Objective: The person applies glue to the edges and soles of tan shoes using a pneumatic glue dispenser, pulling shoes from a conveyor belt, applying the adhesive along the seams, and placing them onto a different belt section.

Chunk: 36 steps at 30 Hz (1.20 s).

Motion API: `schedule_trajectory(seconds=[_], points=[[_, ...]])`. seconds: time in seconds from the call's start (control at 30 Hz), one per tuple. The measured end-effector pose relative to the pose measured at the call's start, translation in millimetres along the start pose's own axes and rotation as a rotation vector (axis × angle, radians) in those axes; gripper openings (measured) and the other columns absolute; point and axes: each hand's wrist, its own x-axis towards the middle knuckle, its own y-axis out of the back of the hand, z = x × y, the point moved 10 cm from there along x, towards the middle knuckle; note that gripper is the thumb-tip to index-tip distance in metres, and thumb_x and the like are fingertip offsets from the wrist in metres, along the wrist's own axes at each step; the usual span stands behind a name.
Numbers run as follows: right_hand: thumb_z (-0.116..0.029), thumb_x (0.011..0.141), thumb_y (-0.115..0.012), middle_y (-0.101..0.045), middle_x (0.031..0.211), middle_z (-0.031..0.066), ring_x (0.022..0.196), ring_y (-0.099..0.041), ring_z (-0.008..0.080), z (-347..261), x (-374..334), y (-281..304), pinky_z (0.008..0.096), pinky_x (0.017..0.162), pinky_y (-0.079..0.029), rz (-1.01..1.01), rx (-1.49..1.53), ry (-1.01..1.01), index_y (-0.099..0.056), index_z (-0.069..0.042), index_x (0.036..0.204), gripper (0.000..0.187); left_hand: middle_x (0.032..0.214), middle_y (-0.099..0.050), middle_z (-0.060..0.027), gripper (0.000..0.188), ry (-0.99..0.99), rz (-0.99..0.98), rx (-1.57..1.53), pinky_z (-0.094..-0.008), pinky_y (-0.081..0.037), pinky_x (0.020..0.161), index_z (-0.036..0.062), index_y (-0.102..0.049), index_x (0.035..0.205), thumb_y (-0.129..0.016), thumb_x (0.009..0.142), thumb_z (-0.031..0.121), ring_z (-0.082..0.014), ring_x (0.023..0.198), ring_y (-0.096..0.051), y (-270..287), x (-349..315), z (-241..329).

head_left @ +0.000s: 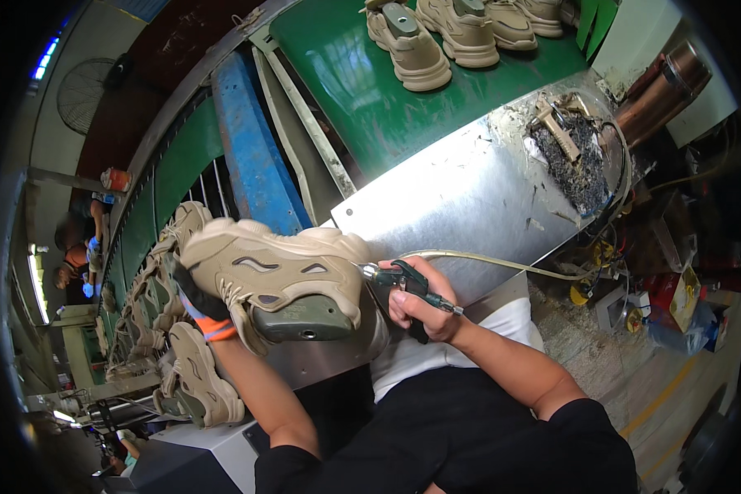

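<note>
A beige sneaker (pixel 292 276) with a green shoe last (pixel 300 321) inside is tilted on its side, its sole facing away from me. My left hand (pixel 199 303), in a black glove with an orange cuff, grips it around the toe; the shoe hides most of the fingers. Bare fingers of my right hand (pixel 426 306) wrap a dark green spray gun (pixel 407 280). Its metal nozzle points left, at the edge of the sole near the heel. Whether the tip touches the shoe I cannot tell. A pale hose (pixel 486 262) runs rightward from beside the gun.
Several beige sneakers (pixel 432 62) stand on the green belt (pixel 337 90) at the back. More line a conveyor at left, one sneaker (pixel 199 375) by my left forearm. A metal table (pixel 461 198) holds a dark, residue-covered patch (pixel 580 165). Another person (pixel 82 255) is far left.
</note>
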Motion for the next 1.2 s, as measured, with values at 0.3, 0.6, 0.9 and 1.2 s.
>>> schedule_trajectory(seconds=[0.3, 0.6, 0.9, 1.2], points=[[-0.013, 0.087, -0.059, -0.058, 0.072, 0.0012, 0.064, -0.052, 0.0062, 14, 15, -10, 0.0247, 0.06, -0.043, 0.109, -0.3, 0.158, -0.046, 0.0, 0.123, 0.04, 0.12, -0.057, -0.0102, 0.057, 0.071, 0.2, 0.575, -0.0391, -0.046, 0.096, 0.0051, -0.041, 0.138, -0.042, 0.099, 0.046, -0.0283, 0.11, -0.057, 47, -158, -16], [-0.008, 0.084, -0.059, -0.058, 0.067, 0.0066, 0.058, -0.053, 0.01, 9, -20, -15, 0.0256, 0.059, -0.042, 0.086, -0.532, 0.187, -0.04, -0.001, 0.129, 0.049, 0.133, -0.051, -0.0161, 0.067, 0.739, 0.125, 0.068, -0.04, -0.054, 0.087, 0.0054, -0.039, 0.14, -0.036, 0.098, 0.057, -0.0289, 0.113, -0.059, -34, -290, -33], [-0.008, 0.084, -0.058, -0.056, 0.07, 0.0032, 0.059, -0.052, 0.009, 10, -19, -19, 0.0251, 0.059, -0.042, 0.032, -0.506, 0.099, -0.042, 0.001, 0.126, 0.046, 0.121, -0.06, -0.0193, 0.084, 0.987, -0.035, -0.068, -0.042, -0.059, 0.073, 0.0043, -0.038, 0.141, -0.035, 0.09, 0.071, -0.0332, 0.092, -0.067, -108, -309, -57], [-0.005, 0.088, -0.055, -0.049, 0.073, 0.0008, 0.052, -0.043, 0.0057, 19, -36, 4, 0.023, 0.048, -0.035, 0.006, -0.172, -0.17, -0.042, -0.002, 0.125, 0.039, 0.12, -0.061, -0.0222, 0.087, 1.108, -0.307, -0.406, -0.0468, -0.056, 0.085, -0.0007, -0.039, 0.14, -0.03, 0.092, 0.071, -0.0356, 0.104, -0.065, -178, -293, -77]])
